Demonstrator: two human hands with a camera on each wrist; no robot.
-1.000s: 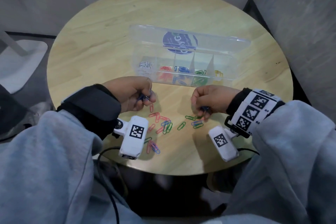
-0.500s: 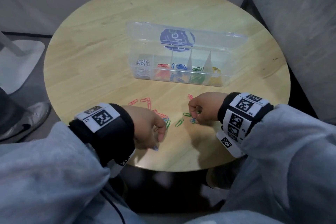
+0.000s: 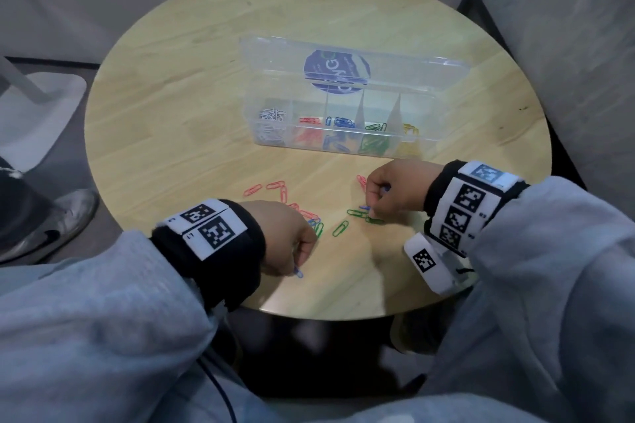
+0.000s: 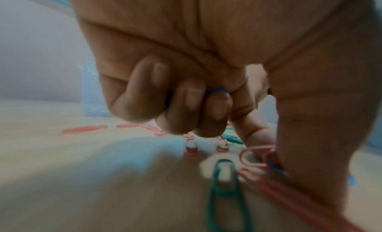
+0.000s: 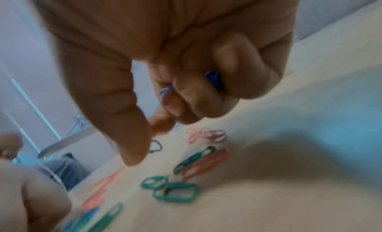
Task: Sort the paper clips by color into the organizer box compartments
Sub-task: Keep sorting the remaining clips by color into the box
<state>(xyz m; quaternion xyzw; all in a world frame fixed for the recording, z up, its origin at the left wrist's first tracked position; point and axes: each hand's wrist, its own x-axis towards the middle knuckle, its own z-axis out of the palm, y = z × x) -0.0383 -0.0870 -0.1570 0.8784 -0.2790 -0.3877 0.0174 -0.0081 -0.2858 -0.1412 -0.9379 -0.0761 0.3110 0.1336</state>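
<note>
A clear organizer box (image 3: 343, 144) with its lid up stands mid-table, holding white, red, blue, green and yellow clips in separate compartments. Loose red, green and blue paper clips (image 3: 311, 216) lie between my hands. My left hand (image 3: 292, 244) is curled at the near edge with blue clips (image 4: 217, 90) tucked in its fingers and a blue clip (image 3: 298, 272) at its fingertips. My right hand (image 3: 385, 192) holds blue clips (image 5: 212, 77) in its curled fingers and hovers over green clips (image 3: 357, 213).
The round wooden table (image 3: 206, 79) has bare surface to the left and behind the box. A grey wall (image 3: 567, 27) rises at the right. A white stand base (image 3: 37, 113) and a shoe (image 3: 51, 227) are on the floor to the left.
Both hands turned palm-down and dropped onto the loose clips. The left hand pulled back toward the near edge; the right slid slightly toward the box.
</note>
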